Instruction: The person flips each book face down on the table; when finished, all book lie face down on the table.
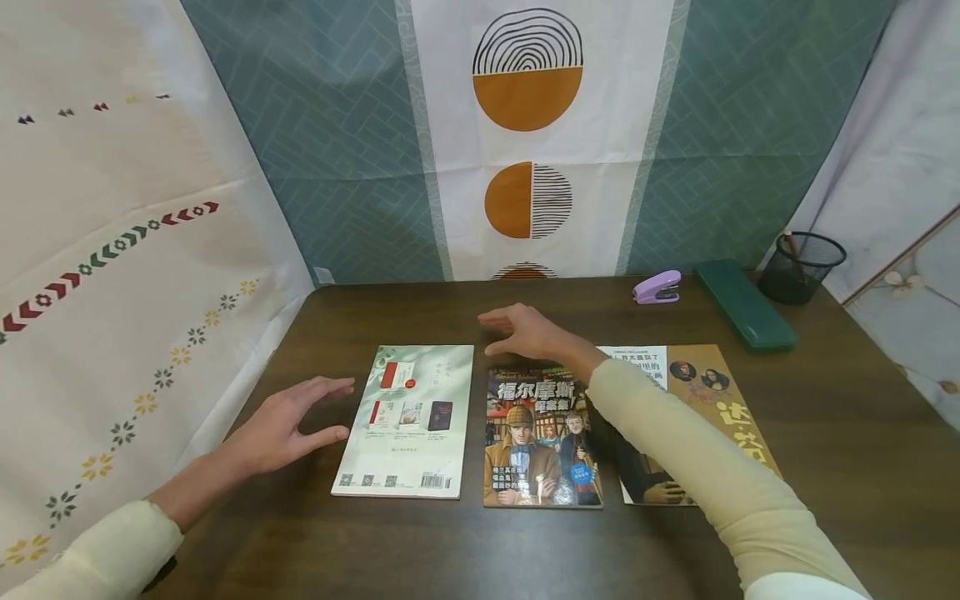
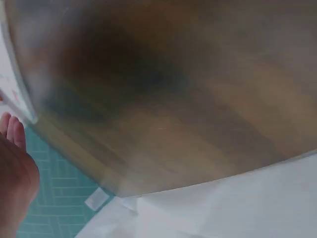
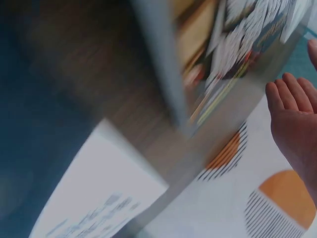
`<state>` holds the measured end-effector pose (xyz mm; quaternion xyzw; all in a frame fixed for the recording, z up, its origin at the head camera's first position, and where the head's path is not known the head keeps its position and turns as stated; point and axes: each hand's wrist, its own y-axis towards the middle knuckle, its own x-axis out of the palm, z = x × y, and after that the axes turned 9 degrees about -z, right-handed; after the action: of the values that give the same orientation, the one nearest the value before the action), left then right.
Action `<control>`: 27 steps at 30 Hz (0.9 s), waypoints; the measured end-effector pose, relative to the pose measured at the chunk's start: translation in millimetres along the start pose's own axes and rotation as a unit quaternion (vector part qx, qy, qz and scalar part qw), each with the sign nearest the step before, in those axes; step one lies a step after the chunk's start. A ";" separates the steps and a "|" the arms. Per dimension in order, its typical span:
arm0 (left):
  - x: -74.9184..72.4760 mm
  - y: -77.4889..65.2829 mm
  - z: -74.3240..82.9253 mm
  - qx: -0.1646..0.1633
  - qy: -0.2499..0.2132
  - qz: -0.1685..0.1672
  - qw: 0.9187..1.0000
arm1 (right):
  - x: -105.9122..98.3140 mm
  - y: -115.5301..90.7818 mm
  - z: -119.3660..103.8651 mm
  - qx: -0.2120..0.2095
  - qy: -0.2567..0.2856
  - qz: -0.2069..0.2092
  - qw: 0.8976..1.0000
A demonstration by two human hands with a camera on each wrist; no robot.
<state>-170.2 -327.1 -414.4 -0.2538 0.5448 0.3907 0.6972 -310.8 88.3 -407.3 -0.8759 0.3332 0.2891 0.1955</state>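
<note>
Three books lie side by side on the dark wooden table (image 1: 300,533). On the left is a pale green book (image 1: 412,462) with small product pictures and a barcode. A comic-style book (image 1: 540,442) with a man in a checked cap is in the middle. The right-hand book (image 1: 693,375), white and ochre, is partly covered by my right forearm. My left hand (image 1: 285,427), fingers spread and holding nothing, hovers beside the pale green book's left edge. Just beyond the comic-style book's top edge, my right hand (image 1: 531,332) reaches leftward with loosely bent fingers and nothing in them.
Along the table's back right stand a purple stapler (image 1: 657,287), a long green case (image 1: 746,307) and a black mesh pen cup (image 1: 797,275) with a pencil in it. Patterned cloth (image 1: 345,167) hangs behind the table, and a white cloth (image 1: 135,275) borders its left side.
</note>
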 end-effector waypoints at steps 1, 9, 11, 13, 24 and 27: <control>-1.1 5.5 1.0 -0.002 -0.006 0.003 1.000 | -3.0 -5.0 2.8 0.000 0.002 0.003 1.000; 2.5 53.8 31.1 -0.013 -0.082 -0.032 0.996 | -8.5 -49.8 28.7 0.004 -0.007 0.003 1.000; 7.7 65.5 42.3 -0.009 -0.105 -0.046 0.993 | -5.8 -60.3 33.7 -0.001 -0.021 0.003 1.000; 13.8 76.0 54.1 -0.008 -0.125 -0.059 0.990 | -2.9 -69.9 36.8 -0.004 -0.030 0.004 1.000; 54.1 107.6 115.6 0.047 -0.164 -0.137 0.976 | 6.0 -110.3 38.9 -0.016 -0.057 0.015 0.998; 62.7 108.3 127.6 0.052 -0.140 -0.144 0.978 | 6.0 -117.6 42.4 -0.011 -0.075 0.023 0.997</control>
<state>-181.1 -149.6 -431.4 -0.2359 0.4193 0.2889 0.8277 -241.1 190.7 -425.6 -0.8460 0.3348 0.3618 0.2034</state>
